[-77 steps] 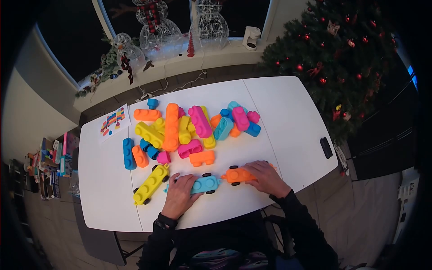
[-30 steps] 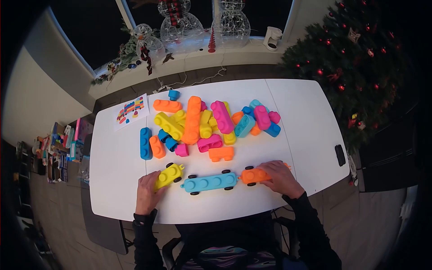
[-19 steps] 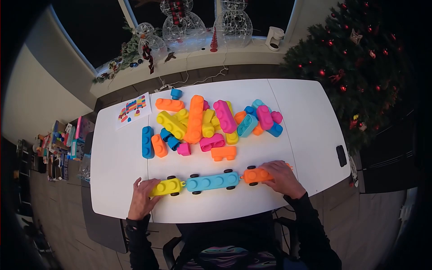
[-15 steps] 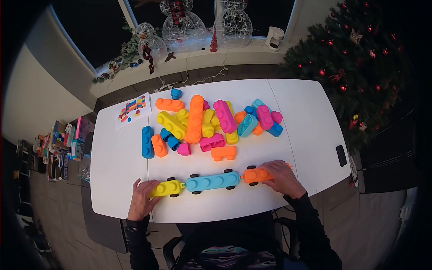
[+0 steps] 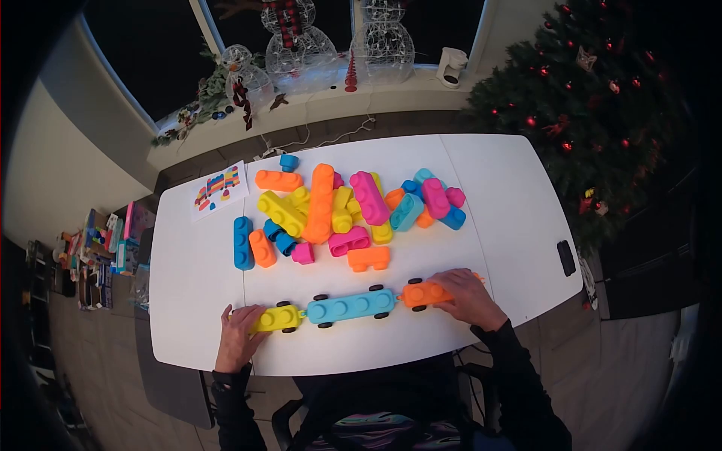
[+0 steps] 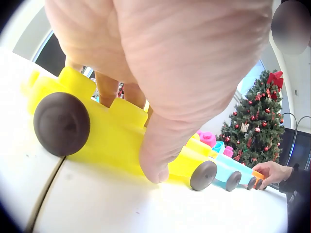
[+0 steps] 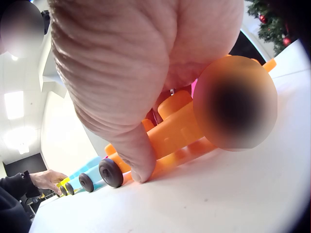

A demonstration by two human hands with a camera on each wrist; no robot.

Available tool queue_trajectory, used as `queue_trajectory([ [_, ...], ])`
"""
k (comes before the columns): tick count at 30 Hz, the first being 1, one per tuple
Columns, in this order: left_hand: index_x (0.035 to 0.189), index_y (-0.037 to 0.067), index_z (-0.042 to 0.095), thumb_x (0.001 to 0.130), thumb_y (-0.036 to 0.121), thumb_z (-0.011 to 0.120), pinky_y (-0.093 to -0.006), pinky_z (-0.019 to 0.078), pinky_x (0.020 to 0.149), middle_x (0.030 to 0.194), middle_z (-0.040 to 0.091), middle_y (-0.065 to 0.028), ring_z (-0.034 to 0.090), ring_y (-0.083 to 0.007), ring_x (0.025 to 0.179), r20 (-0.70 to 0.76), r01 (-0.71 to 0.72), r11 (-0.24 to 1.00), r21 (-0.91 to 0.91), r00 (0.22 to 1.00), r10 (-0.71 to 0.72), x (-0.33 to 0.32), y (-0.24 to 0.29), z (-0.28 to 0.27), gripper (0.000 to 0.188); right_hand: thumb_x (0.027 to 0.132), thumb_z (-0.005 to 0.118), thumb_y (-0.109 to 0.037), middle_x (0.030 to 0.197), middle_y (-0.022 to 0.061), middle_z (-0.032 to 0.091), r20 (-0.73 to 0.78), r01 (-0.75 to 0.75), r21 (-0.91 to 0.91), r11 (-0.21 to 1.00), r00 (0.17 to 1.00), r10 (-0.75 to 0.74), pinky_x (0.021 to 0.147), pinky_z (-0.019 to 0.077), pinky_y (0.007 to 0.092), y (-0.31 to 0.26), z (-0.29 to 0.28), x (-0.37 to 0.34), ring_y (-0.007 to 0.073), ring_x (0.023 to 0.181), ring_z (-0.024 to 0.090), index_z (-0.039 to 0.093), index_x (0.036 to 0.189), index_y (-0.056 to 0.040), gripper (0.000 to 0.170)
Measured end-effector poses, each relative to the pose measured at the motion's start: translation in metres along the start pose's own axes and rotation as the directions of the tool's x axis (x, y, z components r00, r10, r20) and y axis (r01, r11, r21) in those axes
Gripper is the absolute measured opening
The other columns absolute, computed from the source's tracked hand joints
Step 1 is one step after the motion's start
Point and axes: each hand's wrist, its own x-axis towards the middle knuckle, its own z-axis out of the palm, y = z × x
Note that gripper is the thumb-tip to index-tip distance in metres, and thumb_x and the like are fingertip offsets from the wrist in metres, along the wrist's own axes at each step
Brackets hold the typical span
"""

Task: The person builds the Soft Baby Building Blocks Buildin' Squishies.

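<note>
Three toy train cars with dark wheels stand in a row along the near side of the white table (image 5: pixel 203 331). My left hand (image 5: pixel 236 342) grips the yellow car (image 5: pixel 283 318) from above, at the row's left end. In the left wrist view, the thumb (image 6: pixel 158 153) presses the near side of its studded body. The light blue car (image 5: pixel 352 306) is in the middle, touched by neither hand. Its left end meets the yellow car's coupling. At the right end, my right hand (image 5: pixel 474 302) holds the orange car (image 5: pixel 421 293), thumb on the near side, covering much of it.
Behind the row lies a pile of large studded blocks, among them a long orange block (image 5: pixel 321 203) and a pink block (image 5: pixel 368 197). A single orange block (image 5: pixel 368 259) lies closest to the cars. A picture sheet (image 5: pixel 219 192) is at the back left, a black object (image 5: pixel 565 258) near the right edge.
My left hand has let go of the light blue car and taken the yellow one, swinging it from a slant into line behind the blue car. The right hand stays on the orange car.
</note>
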Motion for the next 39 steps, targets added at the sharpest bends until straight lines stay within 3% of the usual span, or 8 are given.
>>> queue_trajectory([
  [6,0.158,0.009,0.067,0.077,0.015,0.102,-0.0673,0.0316,0.137,0.156,0.07,-0.0121,0.063,-0.0332,0.148,-0.078,0.035,0.999,-0.038,0.996,-0.038,-0.007,0.011,-0.006,0.088,0.092,0.096,-0.023,0.142,0.0098,0.074,0.023,0.001,-0.027,1.0,1.0,-0.001,0.121,0.0507,0.0499,-0.036,-0.048,0.009,0.0348,0.137,0.067,0.07,0.147,-0.0093,0.062],
  [10,0.154,0.008,0.068,0.079,0.02,0.103,-0.0674,0.0304,0.137,0.157,0.067,-0.0102,0.061,-0.0316,0.15,-0.15,0.034,0.998,-0.06,0.988,-0.043,-0.009,0.013,-0.006,0.083,0.094,0.095,-0.025,0.128,0.0138,0.078,-0.201,0.065,-0.107,0.992,0.976,-0.085,0.102,0.0619,0.047,-0.097,-0.103,0.032,0.0351,0.121,0.075,0.072,0.138,-0.0028,0.054],
  [14,0.15,0.009,0.071,0.079,0.014,0.101,-0.0678,0.0304,0.137,0.152,0.071,-0.0109,0.064,-0.0326,0.146,-0.075,0.016,1.0,-0.024,0.997,-0.018,-0.003,0.011,0.0,0.078,0.099,0.09,-0.025,0.112,0.0173,0.078,-0.378,0.127,-0.134,0.983,0.91,-0.169,0.085,0.0656,0.0455,-0.113,-0.095,0.087,0.0354,0.102,0.078,0.074,0.129,0.0011,0.042],
  [25,0.153,0.009,0.07,0.081,0.01,0.099,-0.0671,0.029,0.138,0.152,0.072,-0.0124,0.065,-0.0335,0.147,-0.044,0.006,1.0,-0.011,0.999,-0.006,-0.005,0.007,0.008,0.078,0.099,0.089,-0.031,0.116,0.0266,0.075,-0.239,-0.165,-0.141,0.976,0.962,0.128,0.087,0.0662,0.0526,-0.071,0.019,0.218,0.0445,0.108,0.079,0.067,0.126,0.0068,0.052],
  [30,0.161,0.006,0.063,0.078,0.013,0.103,-0.0651,0.0327,0.138,0.16,0.066,-0.0161,0.059,-0.037,0.154,-0.135,0.056,0.997,-0.055,0.989,-0.063,-0.013,0.008,0.004,0.092,0.1,0.086,-0.024,0.105,0.0279,0.077,-0.388,-0.255,-0.099,0.962,0.9,0.199,0.085,0.0645,0.0542,-0.047,0.043,0.226,0.0467,0.096,0.079,0.071,0.118,0.0062,0.038],
  [34,0.162,0.006,0.062,0.077,0.014,0.104,-0.0611,0.0346,0.137,0.158,0.067,-0.0181,0.057,-0.0391,0.154,-0.186,0.058,0.995,-0.08,0.98,-0.072,-0.02,0.0,-0.003,0.095,0.098,0.085,-0.017,0.106,0.0271,0.08,-0.474,-0.238,-0.023,0.971,0.858,0.199,0.086,0.0643,0.0517,-0.037,0.024,0.21,0.0454,0.093,0.08,0.075,0.117,0.0051,0.03],
  [36,0.164,0.006,0.06,0.077,0.009,0.103,-0.0568,0.0449,0.132,0.157,0.068,-0.0191,0.06,-0.0418,0.151,-0.254,0.092,0.989,-0.118,0.96,-0.12,-0.028,0.004,-0.008,0.097,0.1,0.084,-0.016,0.114,0.0301,0.08,-0.574,-0.251,0.189,0.949,0.757,0.314,0.09,0.0652,0.0521,-0.059,0.0,0.186,0.0461,0.106,0.08,0.077,0.128,0.0048,0.036],
  [39,0.166,0.005,0.058,0.078,0.003,0.101,-0.0527,0.0538,0.124,0.155,0.07,-0.0206,0.066,-0.0435,0.145,-0.31,0.041,0.973,-0.229,0.944,-0.113,-0.031,0.011,-0.02,0.098,0.102,0.083,-0.012,0.125,0.028,0.08,-0.511,-0.042,0.31,0.95,0.835,0.204,0.097,0.0648,0.0507,-0.104,-0.023,0.157,0.0471,0.114,0.079,0.073,0.142,0.0037,0.044],
])
